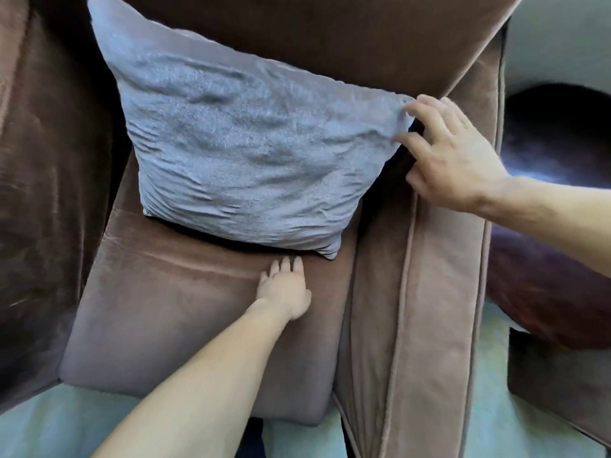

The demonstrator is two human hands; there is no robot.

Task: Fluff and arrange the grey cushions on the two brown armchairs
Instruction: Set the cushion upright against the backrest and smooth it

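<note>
The right hand (456, 157), fingers spread, touched the grey cushion (248, 150) at its right corner; the left hand (284, 289) lay flat on the seat (165, 292).

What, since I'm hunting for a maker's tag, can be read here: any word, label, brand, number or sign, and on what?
None: no writing, tag or label shows on the grey cushion, the brown armchair, the left hand or the right hand.

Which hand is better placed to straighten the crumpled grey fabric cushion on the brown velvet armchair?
Probably the right hand: its fingers touch the grey cushion's upper corner. The left hand lies flat on the brown seat.
</note>
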